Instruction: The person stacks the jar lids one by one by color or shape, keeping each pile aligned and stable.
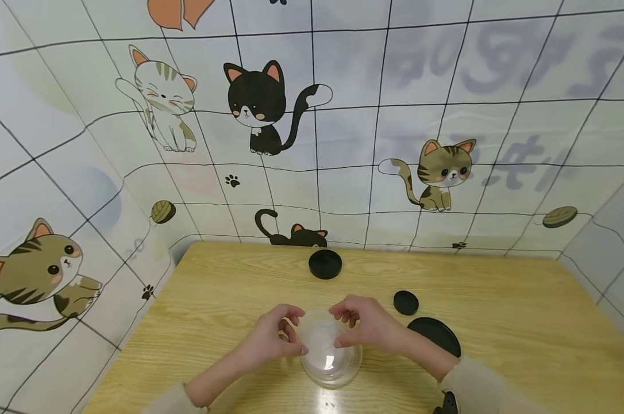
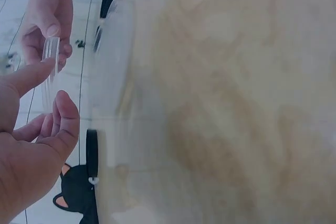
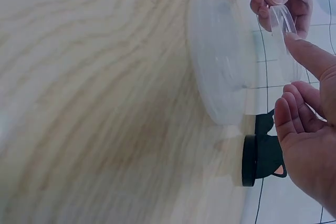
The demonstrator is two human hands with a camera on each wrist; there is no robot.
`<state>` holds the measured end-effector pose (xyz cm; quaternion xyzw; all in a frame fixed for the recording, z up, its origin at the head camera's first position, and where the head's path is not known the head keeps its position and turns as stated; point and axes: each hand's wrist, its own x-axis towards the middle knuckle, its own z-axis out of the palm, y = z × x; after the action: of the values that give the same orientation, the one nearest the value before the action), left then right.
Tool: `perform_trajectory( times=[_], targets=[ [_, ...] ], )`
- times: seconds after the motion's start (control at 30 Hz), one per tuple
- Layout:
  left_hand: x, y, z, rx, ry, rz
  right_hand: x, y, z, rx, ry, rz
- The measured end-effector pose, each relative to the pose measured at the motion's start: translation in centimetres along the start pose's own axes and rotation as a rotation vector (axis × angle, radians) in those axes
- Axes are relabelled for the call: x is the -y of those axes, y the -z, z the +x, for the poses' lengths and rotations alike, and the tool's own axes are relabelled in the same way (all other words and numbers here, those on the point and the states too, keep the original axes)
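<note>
Between my two hands is a small clear round dish (image 1: 319,330), held by its edge above the table. My left hand (image 1: 270,340) pinches its left side with thumb and fingers, and my right hand (image 1: 371,329) pinches its right side. Seen edge-on, the thin clear dish (image 2: 51,51) stands apart from the tabletop in the left wrist view. Beneath it on the table lies a larger clear round dish (image 1: 338,379), partly hidden in the head view. The right wrist view shows this larger dish (image 3: 215,56) from the side, below the hands.
A black round dish (image 1: 325,264) lies at the back of the wooden table (image 1: 229,276). A small black disc (image 1: 406,302) and a larger black disc (image 1: 437,336) lie to the right, the larger partly behind my right forearm. A cat-patterned sheet (image 1: 353,138) hangs around the table.
</note>
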<state>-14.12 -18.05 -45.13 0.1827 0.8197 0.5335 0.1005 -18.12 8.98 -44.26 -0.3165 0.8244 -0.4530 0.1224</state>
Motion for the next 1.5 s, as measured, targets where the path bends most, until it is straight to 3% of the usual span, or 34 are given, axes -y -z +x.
perform_trajectory(
  times=[0.4,1.13,1.5],
  targets=[
    [0.6,-1.8,-0.7,-0.001,-0.017,0.044,-1.2,-1.5,-1.5,0.008,-0.016,0.059],
    [1.1,-2.3,-0.7,0.018,0.026,0.070,-1.4,-1.9,-1.3,0.055,-0.009,-0.025],
    [1.2,-2.4,-0.6,0.027,0.043,0.071,-1.4,-1.8,-1.4,0.059,-0.007,-0.014]
  ],
)
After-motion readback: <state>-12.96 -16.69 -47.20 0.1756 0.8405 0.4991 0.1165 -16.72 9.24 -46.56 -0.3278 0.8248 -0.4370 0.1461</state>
